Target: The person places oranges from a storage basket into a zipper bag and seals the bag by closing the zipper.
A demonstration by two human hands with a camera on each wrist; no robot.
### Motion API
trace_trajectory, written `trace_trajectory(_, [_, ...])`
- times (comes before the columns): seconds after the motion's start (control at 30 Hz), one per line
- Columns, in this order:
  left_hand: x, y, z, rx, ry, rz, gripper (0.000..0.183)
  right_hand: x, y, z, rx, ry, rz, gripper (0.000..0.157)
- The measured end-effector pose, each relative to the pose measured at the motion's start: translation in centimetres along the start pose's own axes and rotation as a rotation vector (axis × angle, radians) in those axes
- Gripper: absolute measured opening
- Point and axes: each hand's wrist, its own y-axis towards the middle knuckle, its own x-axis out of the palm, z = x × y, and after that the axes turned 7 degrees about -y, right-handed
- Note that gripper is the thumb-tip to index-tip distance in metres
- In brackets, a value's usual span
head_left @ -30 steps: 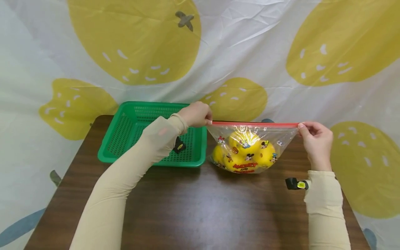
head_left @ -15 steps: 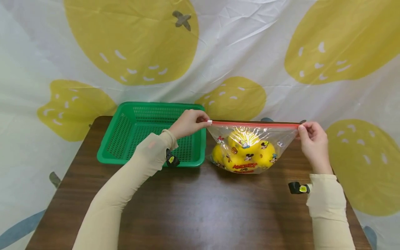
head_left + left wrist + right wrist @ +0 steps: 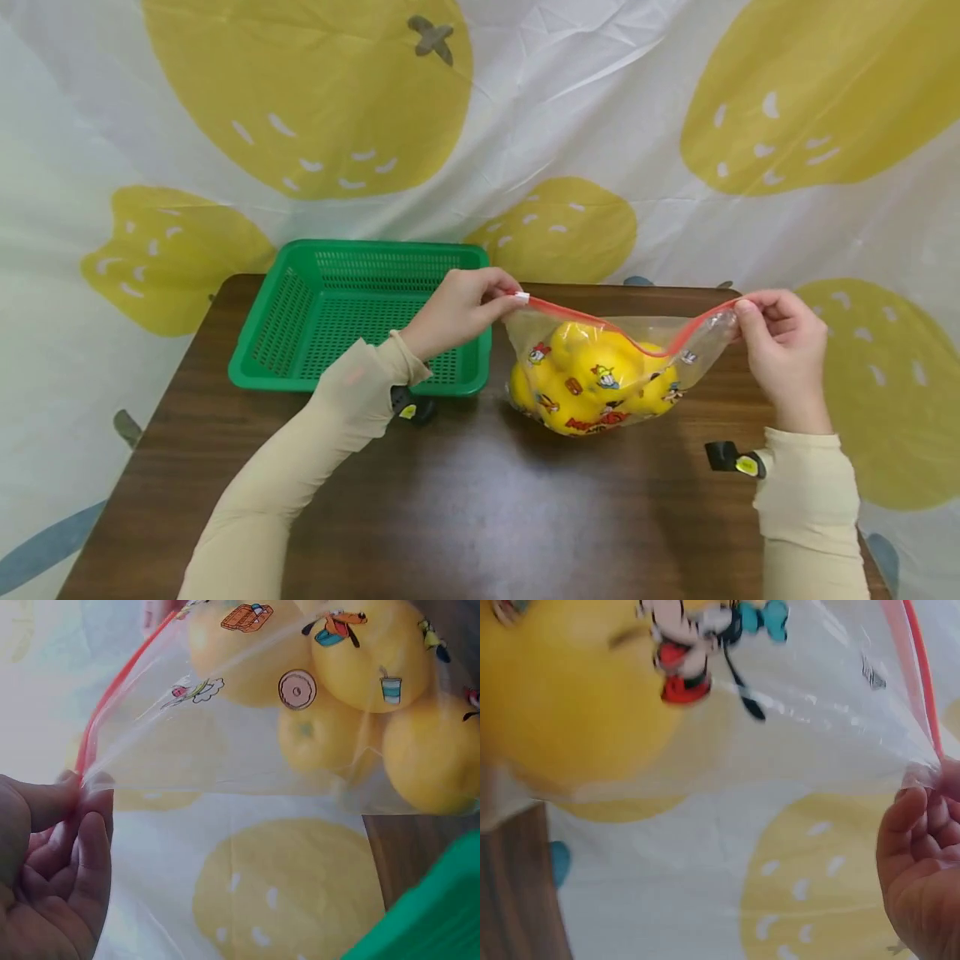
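Note:
A clear zip bag (image 3: 693,360) printed with cartoon figures hangs between the two hands, close over the table. Several yellow-orange fruits (image 3: 371,656) that look like oranges fill its lower part. My left hand (image 3: 467,310) pinches the left top corner between thumb and fingers, right beside a white slider (image 3: 522,297). At the opposite top corner, the thumb and fingers of my right hand (image 3: 787,354) pinch the bag's edge. Between them the red zip strip (image 3: 572,315) dips in the middle. In the right wrist view, clear plastic bunches at the right fingertips.
A green slotted basket (image 3: 360,385) with no fruit in it stands at the back left, partly behind the left hand. The brown wooden table (image 3: 465,508) reaches back to a hanging cloth (image 3: 555,108) with a lemon print.
The red strip was straight and taut; now it sags and the bag's top gapes. Both hands have shifted slightly right, and the bag's bottom sits a little nearer me.

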Motion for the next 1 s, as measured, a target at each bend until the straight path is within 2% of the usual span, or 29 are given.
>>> trace_trajectory(0.07, [-0.1,-0.4,0.3,-0.058,-0.052,-0.015,0.017,-0.3,0.0,-0.6,0.014,0.078,-0.012,0.019])
trace_trajectory(0.13, [0.0,-0.8,0.2,-0.113,-0.091,-0.043,0.016,-0.5,0.0,-0.7,0.034,0.069,-0.046,0.021])
trace_trajectory(0.3, [0.9,-1.2,-1.6,-0.205,-0.132,-0.114,0.017,-0.7,-0.7,0.9,0.078,-0.126,-0.165,0.014])
trace_trajectory(0.37, [1.2,-1.0,-2.6,-0.23,-0.147,-0.121,0.018,-0.7,-0.8,1.9,0.125,-0.136,-0.171,0.012])
trace_trajectory(0.5, [1.2,0.0,-4.3,-0.266,-0.153,-0.091,0.021,-0.7,-0.5,3.8,0.248,-0.007,-0.131,0.013])
trace_trajectory(0.63, [0.9,1.8,-6.1,-0.287,-0.104,-0.054,0.023,-0.2,0.5,5.7,0.334,0.085,-0.118,0.012])
trace_trajectory(0.8, [1.0,4.4,-7.9,-0.284,0.033,-0.044,0.023,0.9,1.4,8.9,0.425,0.07,-0.118,0.011])
trace_trajectory(0.97, [1.4,6.5,-8.9,-0.31,0.18,-0.071,0.02,1.7,1.8,12.6,0.486,0.022,-0.123,0.009])
trace_trajectory(1.0, [1.5,6.9,-9.1,-0.315,0.219,-0.091,0.019,1.5,2.1,14.5,0.491,0.076,-0.143,0.01])
